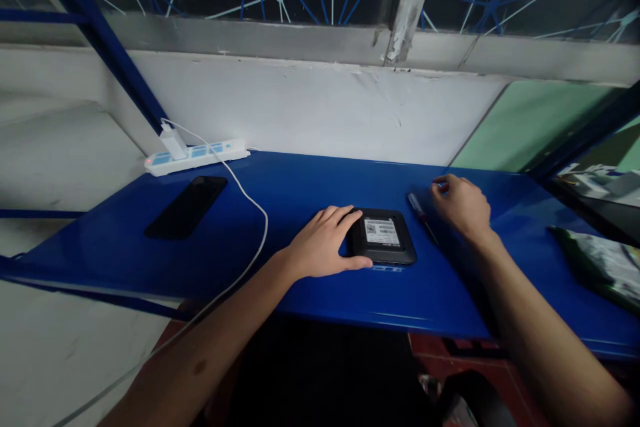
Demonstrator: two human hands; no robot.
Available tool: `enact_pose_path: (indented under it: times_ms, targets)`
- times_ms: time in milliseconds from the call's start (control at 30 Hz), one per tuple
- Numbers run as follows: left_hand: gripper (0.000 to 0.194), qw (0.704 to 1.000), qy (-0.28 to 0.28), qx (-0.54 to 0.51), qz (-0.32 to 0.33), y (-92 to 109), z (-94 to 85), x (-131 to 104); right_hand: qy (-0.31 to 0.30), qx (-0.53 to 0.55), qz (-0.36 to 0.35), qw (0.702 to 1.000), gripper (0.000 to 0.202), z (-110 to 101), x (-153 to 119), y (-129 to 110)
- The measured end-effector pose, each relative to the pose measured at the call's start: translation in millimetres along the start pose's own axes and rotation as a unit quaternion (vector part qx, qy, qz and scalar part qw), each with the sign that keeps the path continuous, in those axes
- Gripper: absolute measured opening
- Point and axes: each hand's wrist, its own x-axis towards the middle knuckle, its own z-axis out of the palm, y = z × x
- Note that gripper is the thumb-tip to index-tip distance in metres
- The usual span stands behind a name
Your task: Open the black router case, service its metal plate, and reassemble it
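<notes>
QR-labelled blk. device (383, 233), held at left side by L hand (327, 240), screwdriver (423, 217) laid near R hand (463, 203), R fingers curled, hold can't be told

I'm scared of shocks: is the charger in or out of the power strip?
In: the charger sits against the power strip, no prongs showing.

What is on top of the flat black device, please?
A white printed label is on the black device. The left hand holds its left side; whatever the hand covers there cannot be seen.
</notes>
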Motion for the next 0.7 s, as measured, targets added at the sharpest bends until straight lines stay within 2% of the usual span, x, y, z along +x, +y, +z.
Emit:
enact_pose_path:
  times_ms: [133,333,500,700]
  targets:
    - [0.092,1.0,0.001,0.002,0.01,0.6,-1.0,-1.0,-0.04,-0.038,0.013,0.998,0.044,-6.1,9.1,27.6]
    - [0.086,1.0,-0.001,0.005,0.012,1.4,-2.4,-1.0,-0.08,-0.046,0.02,0.996,0.04,3.6,17.0,57.3]
    - [0.088,1.0,-0.004,0.005,0.01,1.4,-1.9,-0.4,-0.101,-0.02,-0.006,0.995,0.034,11.1,22.4,70.0]
    - [0.085,1.0,-0.003,0.005,0.013,0.8,-3.1,-1.2,-0.088,0.039,-0.008,0.995,0.043,14.1,20.8,73.3]
